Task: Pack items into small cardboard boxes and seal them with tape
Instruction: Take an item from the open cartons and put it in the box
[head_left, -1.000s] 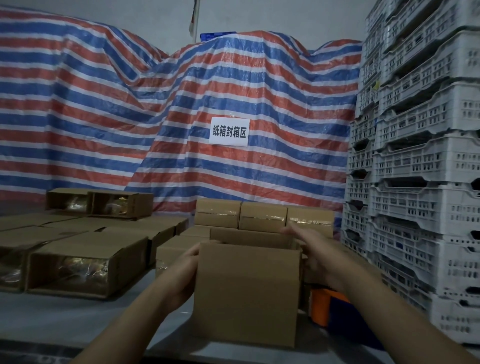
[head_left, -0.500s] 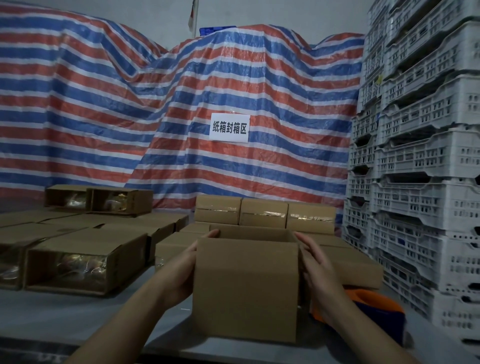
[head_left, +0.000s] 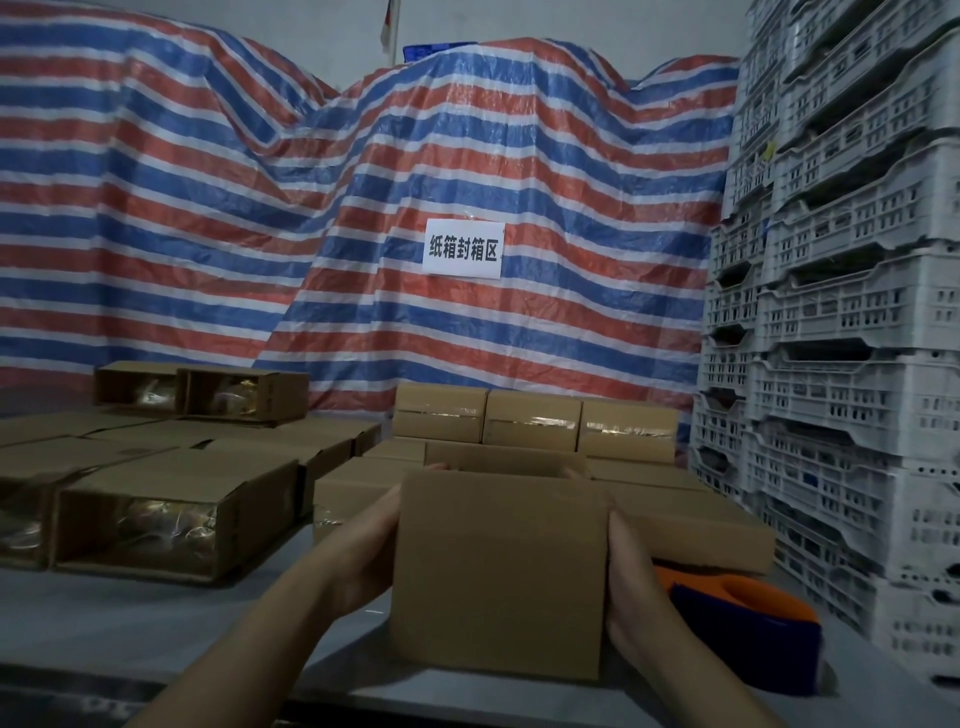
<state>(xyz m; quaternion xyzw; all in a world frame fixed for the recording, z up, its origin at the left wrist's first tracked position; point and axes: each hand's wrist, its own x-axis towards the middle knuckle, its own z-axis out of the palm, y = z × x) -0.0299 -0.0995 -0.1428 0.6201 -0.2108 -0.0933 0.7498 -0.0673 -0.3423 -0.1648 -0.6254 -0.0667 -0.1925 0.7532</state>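
Observation:
A small brown cardboard box (head_left: 498, 571) stands upright on the grey table (head_left: 130, 623) right in front of me, its top open. My left hand (head_left: 363, 545) presses flat against its left side, fingertips at the top rim. My right hand (head_left: 631, 587) holds the right side, with fingertips showing at the far top corner. An orange and blue tape dispenser (head_left: 748, 629) lies just right of the box, partly behind my right forearm. The box's inside is hidden from view.
Open boxes with shiny wrapped items (head_left: 171, 525) lie on their sides at the left. Taped boxes (head_left: 535, 423) are stacked behind. White plastic crates (head_left: 841, 364) tower at the right. A striped tarp with a paper sign (head_left: 462, 248) hangs behind.
My right hand came back from the far right flap and settled against the box's right side. The left hand stayed on the left side. The view shifted left, uncovering the tape dispenser.

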